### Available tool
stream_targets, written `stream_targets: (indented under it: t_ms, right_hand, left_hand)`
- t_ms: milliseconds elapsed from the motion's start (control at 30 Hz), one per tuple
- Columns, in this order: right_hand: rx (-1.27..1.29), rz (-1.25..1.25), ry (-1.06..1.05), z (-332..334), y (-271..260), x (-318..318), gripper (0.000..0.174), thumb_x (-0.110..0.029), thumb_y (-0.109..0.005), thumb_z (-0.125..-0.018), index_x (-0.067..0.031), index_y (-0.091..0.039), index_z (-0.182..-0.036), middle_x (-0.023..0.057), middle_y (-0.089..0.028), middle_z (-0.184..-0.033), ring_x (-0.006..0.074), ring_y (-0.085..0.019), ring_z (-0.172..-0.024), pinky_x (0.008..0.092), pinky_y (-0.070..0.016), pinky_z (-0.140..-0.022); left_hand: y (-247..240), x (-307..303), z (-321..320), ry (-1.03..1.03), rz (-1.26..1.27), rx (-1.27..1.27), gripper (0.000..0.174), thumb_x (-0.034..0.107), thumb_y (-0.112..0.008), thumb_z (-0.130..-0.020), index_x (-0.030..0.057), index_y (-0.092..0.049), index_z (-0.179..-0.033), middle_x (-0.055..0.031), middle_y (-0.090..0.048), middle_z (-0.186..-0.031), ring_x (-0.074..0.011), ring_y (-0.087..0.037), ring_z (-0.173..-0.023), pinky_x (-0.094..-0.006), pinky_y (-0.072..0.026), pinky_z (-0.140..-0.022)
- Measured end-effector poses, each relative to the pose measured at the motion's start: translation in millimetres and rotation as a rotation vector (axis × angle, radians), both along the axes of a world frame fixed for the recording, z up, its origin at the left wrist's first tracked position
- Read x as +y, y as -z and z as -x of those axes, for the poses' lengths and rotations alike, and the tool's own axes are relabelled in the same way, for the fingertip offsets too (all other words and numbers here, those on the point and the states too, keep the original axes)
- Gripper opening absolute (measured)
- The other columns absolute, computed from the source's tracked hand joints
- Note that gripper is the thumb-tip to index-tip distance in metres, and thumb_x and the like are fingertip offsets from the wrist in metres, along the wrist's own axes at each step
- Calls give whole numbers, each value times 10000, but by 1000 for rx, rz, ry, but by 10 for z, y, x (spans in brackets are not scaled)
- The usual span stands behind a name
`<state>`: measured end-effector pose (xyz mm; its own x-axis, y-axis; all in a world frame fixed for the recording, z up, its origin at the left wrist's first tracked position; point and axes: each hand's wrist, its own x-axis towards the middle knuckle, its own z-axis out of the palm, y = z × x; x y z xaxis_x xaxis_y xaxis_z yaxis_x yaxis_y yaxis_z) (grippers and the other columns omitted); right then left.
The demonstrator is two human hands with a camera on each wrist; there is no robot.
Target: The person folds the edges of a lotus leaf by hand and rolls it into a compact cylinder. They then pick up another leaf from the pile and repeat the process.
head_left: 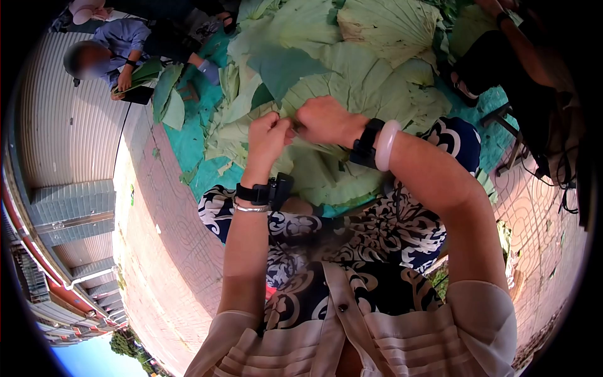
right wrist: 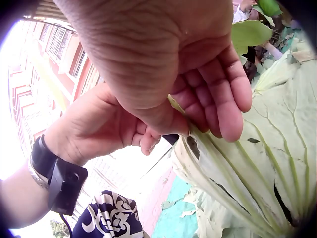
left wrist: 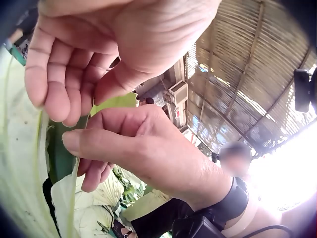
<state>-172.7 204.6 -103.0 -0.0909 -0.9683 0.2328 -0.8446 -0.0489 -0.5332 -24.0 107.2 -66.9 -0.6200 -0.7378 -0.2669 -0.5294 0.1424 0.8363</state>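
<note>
Both hands meet over a broad pale-green lotus leaf [head_left: 342, 81], part of a layered spread of large leaves. My right hand [head_left: 330, 119] pinches the leaf's edge between thumb and fingers; in the right wrist view, the ribbed lotus leaf [right wrist: 267, 163] runs down from that grip and has dark slits along its veins. Close beside it, my left hand [head_left: 267, 141] has its thumb and curled fingers at the same edge. In the left wrist view, the left hand [left wrist: 99, 54] is above the right hand [left wrist: 143, 144], with the leaf between them.
Teal sheeting [head_left: 207, 182] lies under the leaves on patterned paving [head_left: 169, 251]. A seated person [head_left: 119, 50] at the far left holds green leaves [head_left: 168, 94]. Another person [head_left: 521, 69] sits at the right, near a low stool [head_left: 505, 132]. Patterned cloth covers my knees.
</note>
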Motion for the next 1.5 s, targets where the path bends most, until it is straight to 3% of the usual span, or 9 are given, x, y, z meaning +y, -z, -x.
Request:
stream_targets:
  t_ms: [133,300,433,533,900,1033,1333,1500]
  right_hand:
    - [-13,-15,-31,19,-7,0,223,-230,-659,-760,-13,-705,-758,208,-680,-755,407,-681,-747,508,-547,-691]
    - [9,42,-18,1,45,-22,197,-210,-684,-705,-21,-715,-753,201,-679,-743,399,-683,-730,488,-552,-664]
    - [6,84,-7,-12,67,-34,186,-199,-697,-682,-28,-720,-749,198,-680,-736,395,-685,-723,477,-555,-652]
    - [-24,65,-31,5,30,-28,196,-206,-644,-751,-16,-690,-742,209,-672,-766,412,-671,-753,505,-542,-686]
    - [15,-48,-62,-32,-17,2,215,-208,-638,-713,-6,-690,-762,214,-669,-750,422,-670,-738,512,-544,-697]
    - [9,-16,-54,-77,11,-6,192,-183,-669,-687,-5,-718,-743,212,-686,-763,403,-685,-742,488,-557,-686]
    - [-31,-9,-4,-69,96,-52,196,-186,-675,-700,-9,-719,-772,196,-693,-798,396,-690,-784,477,-560,-700]
    - [-87,44,13,-131,203,-47,210,-186,-688,-711,-7,-717,-819,199,-692,-835,398,-689,-817,479,-561,-724]
  left_hand:
    - [-11,-37,-21,-19,-95,43,162,130,-611,-885,-9,-657,-815,-102,-670,-716,-164,-624,-589,-271,-494,-559]
    - [-82,-28,-18,-95,-288,125,183,160,-614,-871,-7,-654,-808,-100,-640,-694,-176,-596,-582,-286,-483,-578]
    - [-61,-50,-2,-108,-304,157,187,161,-609,-875,-6,-649,-801,-103,-639,-694,-185,-589,-581,-295,-476,-577]
    - [-97,-42,25,-113,-308,191,190,163,-610,-877,-4,-643,-790,-102,-637,-693,-184,-584,-583,-299,-470,-573]
    - [-420,-73,154,-130,-173,249,217,191,-604,-895,24,-613,-758,-69,-605,-675,-154,-547,-572,-284,-435,-573]
    - [-565,-156,171,-118,-111,377,200,188,-615,-918,24,-632,-804,-68,-624,-712,-145,-567,-601,-274,-439,-582]
    - [-248,-105,-19,-193,-104,277,154,175,-636,-945,24,-660,-925,-72,-702,-819,-140,-652,-699,-248,-472,-615]
    - [-7,18,-97,-241,-196,308,118,163,-658,-944,46,-650,-935,-95,-712,-944,-185,-703,-862,-312,-558,-712]
